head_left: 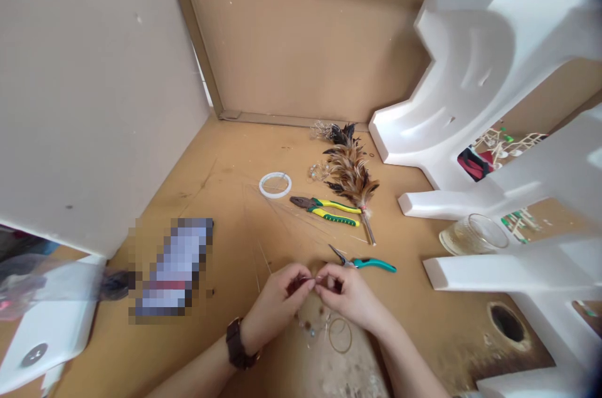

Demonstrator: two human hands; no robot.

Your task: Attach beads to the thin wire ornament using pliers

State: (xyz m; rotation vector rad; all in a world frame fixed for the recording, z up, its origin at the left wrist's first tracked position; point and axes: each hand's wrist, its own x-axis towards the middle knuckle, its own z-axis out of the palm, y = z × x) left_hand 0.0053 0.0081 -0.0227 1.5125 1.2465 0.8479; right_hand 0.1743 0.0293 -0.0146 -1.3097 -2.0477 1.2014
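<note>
pretty bright shot, soft daylight-looking light with no obvious direction, and the shadows stay faint. the white foam packing (475, 72) on the right is close to blowing out, with very little detail on its top faces. the wide-angle bend is strong, so the cardboard wall (94, 91) leans hard on the left. the far right corner goes dark and smudgy, and the near-left edge is smeary. a pixelated patch (174, 266) blocks out one spot, but the left hand (275, 304) and right hand (348, 298) look fairly crisp.
</note>
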